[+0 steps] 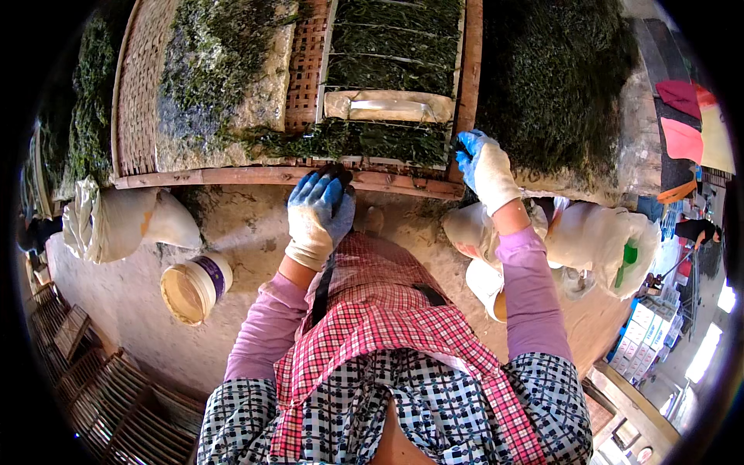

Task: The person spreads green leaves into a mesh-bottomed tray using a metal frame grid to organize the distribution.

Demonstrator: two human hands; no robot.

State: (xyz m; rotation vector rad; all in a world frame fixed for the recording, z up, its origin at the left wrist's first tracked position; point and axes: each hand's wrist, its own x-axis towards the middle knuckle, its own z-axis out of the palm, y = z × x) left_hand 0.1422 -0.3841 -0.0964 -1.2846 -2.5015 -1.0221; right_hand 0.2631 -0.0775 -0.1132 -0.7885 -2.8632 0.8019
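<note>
Both my hands wear white gloves with blue-coated fingers. My left hand (322, 212) rests at the near wooden rim (244, 176) of a woven bamboo tray; its fingertips are dark and partly hidden. My right hand (483, 168) is at the tray's near right corner, fingers curled; whether it pinches anything cannot be told. Between and beyond the hands, a pale slatted frame (320, 70) lies on the tray, with dark green seaweed (389, 75) in its sections. A pale block with a handle (386, 106) lies across the frame. More loose seaweed (221, 52) covers a board at left.
A large seaweed heap (552, 87) lies right of the tray. Below are white sacks (133, 224), a white bucket (195, 288) and another bucket (485, 288). Bamboo racks (133, 407) stand lower left. A person (694, 231) is far right, near stacked boxes (642, 331).
</note>
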